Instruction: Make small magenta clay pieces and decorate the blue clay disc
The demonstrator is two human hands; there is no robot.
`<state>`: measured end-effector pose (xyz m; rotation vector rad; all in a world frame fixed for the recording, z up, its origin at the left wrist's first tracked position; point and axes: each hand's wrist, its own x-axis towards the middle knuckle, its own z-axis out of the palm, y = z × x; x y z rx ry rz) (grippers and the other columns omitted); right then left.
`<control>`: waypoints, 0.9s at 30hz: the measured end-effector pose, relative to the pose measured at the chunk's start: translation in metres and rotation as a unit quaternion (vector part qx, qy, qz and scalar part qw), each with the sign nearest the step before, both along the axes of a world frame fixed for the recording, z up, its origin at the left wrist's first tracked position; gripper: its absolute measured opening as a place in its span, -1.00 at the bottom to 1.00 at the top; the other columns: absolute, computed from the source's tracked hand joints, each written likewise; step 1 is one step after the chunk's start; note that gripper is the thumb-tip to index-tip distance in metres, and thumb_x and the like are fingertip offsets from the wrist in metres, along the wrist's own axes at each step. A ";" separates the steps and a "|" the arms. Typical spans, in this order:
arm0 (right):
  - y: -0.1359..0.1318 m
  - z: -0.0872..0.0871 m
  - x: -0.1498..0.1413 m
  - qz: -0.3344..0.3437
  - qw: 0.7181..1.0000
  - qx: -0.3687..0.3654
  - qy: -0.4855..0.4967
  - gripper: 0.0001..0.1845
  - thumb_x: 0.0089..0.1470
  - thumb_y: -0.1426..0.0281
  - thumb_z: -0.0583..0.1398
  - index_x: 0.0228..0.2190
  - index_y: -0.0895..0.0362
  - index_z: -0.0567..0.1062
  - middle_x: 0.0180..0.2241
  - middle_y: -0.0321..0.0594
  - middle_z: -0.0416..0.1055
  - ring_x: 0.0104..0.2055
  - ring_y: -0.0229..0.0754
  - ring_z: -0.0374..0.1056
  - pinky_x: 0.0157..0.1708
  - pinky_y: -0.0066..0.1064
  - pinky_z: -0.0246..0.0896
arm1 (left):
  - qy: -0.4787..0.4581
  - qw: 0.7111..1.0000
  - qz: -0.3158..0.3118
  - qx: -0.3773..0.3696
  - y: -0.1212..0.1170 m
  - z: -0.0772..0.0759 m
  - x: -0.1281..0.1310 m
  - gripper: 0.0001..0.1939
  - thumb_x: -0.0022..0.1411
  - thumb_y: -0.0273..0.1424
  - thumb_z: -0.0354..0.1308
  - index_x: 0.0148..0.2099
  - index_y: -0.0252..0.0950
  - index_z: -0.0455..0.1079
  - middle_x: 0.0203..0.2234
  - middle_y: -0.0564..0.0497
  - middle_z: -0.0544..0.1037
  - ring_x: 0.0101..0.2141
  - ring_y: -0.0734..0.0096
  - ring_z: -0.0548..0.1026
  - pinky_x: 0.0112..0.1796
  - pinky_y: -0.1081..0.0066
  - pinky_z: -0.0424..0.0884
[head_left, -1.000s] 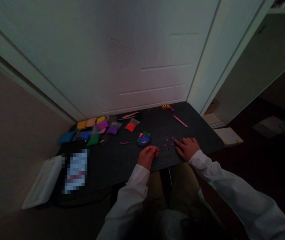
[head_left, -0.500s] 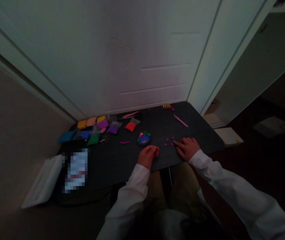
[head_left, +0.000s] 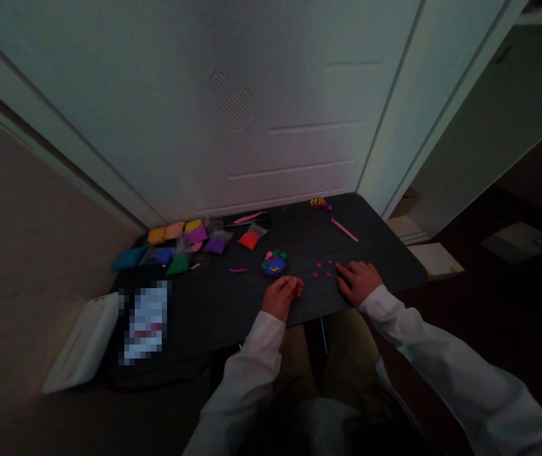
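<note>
On the dark table my right hand [head_left: 359, 282] lies with its fingers stretched out, just to the right of several small purple clay pieces [head_left: 319, 265]. Its index fingertip is close to them but apart. My left hand [head_left: 282, 297] rests near the front edge with thumb and fingers curled together; whatever may be inside is hidden. Right behind it sits a round, dark-based clay piece [head_left: 275, 266] with a blue middle, green and pink bits around the rim and small yellow marks. A thin purple clay strip [head_left: 237, 270] lies to its left.
Bags of coloured clay [head_left: 176, 234] crowd the table's back left, with a red clay bag [head_left: 252, 237] nearer the middle. Pink tweezers [head_left: 344, 229] lie at the right. A small red and yellow piece [head_left: 317, 202] stands by the wall [head_left: 299, 152].
My right index finger has lifted off a purple clay piece and drawn back slightly to the right. My left hand stays where it was.
</note>
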<state>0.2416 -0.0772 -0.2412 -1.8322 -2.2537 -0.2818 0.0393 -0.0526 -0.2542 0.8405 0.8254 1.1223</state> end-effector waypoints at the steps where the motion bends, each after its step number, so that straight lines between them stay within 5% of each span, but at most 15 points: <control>1: 0.000 0.000 0.000 0.005 1.000 -0.003 -0.001 -0.58 -0.06 0.27 -0.09 -0.12 0.06 0.22 -0.40 -0.15 0.21 -0.34 -0.17 0.04 -0.36 -0.36 -0.22 | 0.000 1.000 0.001 0.001 0.000 0.000 0.000 -0.89 -0.08 -0.41 0.05 -0.49 -0.39 0.31 -0.57 0.03 0.38 -0.58 0.61 0.29 -0.53 0.52 0.19; 27: 0.001 -0.003 0.003 0.027 0.999 -0.015 0.016 -0.58 -0.06 0.27 -0.09 -0.12 0.06 0.20 -0.40 -0.17 0.20 -0.34 -0.18 0.05 -0.36 -0.36 -0.21 | -0.001 1.000 0.004 -0.005 0.000 0.000 0.000 -0.90 -0.08 -0.43 0.05 -0.50 -0.39 0.31 -0.58 0.03 0.38 -0.58 0.62 0.29 -0.53 0.53 0.20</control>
